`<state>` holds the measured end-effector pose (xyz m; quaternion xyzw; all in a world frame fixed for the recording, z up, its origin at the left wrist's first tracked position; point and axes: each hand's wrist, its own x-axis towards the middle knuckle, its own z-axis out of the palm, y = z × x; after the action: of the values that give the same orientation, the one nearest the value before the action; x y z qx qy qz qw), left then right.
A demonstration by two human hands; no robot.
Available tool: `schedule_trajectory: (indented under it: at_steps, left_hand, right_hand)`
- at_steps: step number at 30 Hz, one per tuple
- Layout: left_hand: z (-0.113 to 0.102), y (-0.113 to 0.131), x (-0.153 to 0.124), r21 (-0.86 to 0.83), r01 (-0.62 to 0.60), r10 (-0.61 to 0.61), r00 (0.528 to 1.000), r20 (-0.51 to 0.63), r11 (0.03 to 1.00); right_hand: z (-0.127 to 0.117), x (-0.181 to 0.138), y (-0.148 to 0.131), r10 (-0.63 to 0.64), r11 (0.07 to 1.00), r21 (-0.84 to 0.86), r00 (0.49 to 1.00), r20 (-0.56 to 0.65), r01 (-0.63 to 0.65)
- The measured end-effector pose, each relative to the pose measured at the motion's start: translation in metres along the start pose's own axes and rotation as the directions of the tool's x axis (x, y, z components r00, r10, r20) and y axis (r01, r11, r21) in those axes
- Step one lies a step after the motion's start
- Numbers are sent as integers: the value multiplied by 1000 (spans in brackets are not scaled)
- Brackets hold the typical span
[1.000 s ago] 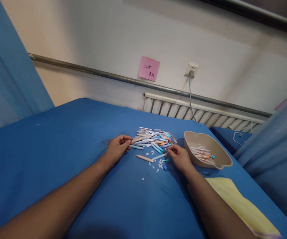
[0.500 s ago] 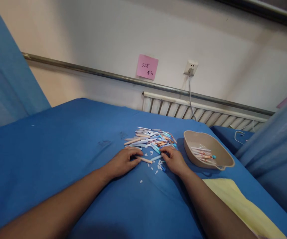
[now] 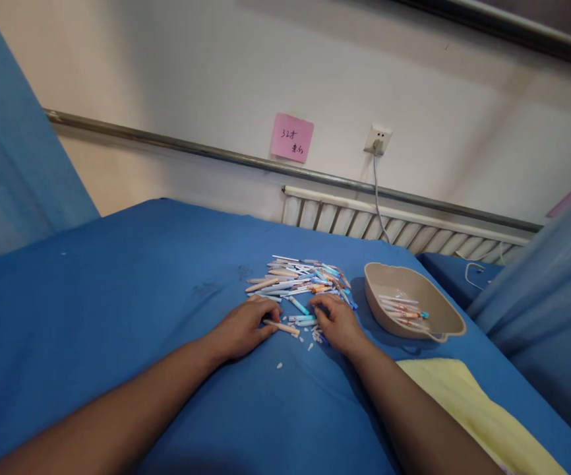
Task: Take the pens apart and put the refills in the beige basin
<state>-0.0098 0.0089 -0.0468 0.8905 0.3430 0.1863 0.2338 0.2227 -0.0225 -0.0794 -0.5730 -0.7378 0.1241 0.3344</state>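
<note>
My left hand (image 3: 250, 324) is closed, with a peach pen barrel (image 3: 284, 326) pinched between thumb and fingers, its tip pointing right. Opposite it, my right hand (image 3: 337, 318) has curled fingers beside a teal pen piece (image 3: 298, 305) and a light-blue pen piece (image 3: 306, 322). What those fingertips hold, if anything, is hidden. Just beyond both hands lies a heap of pens and pen parts (image 3: 290, 280) in peach, white, blue and orange. Small white pieces (image 3: 310, 346) are scattered on the blue sheet between and in front of the hands.
To the right stands a beige basin (image 3: 444, 313) with several pens (image 3: 399, 305) in it. A yellow cloth (image 3: 458, 396) lies under my right forearm's side. The blue sheet (image 3: 142, 277) covers the surface; a radiator (image 3: 345, 221) and wall rail (image 3: 226, 153) are behind.
My right hand has drawn slightly away from the heap, and the teal piece lies apart from it now. The peach barrel in my left hand has shifted a little left and nearer.
</note>
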Motion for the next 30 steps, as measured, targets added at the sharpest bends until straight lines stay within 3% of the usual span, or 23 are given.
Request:
schedule_trajectory:
  at_steps: [10, 30]
  left_hand:
    - [-1, -2, 0, -40, -10, 10, 1000, 13, 999]
    - [-2, -2, -1, -53, 32, -30, 999, 39, 998]
  right_hand:
    - [9, 29, -2, -77, 967, -232, 990, 118, 102]
    - [-6, 31, -8, -53, 922, -364, 974, 219, 132]
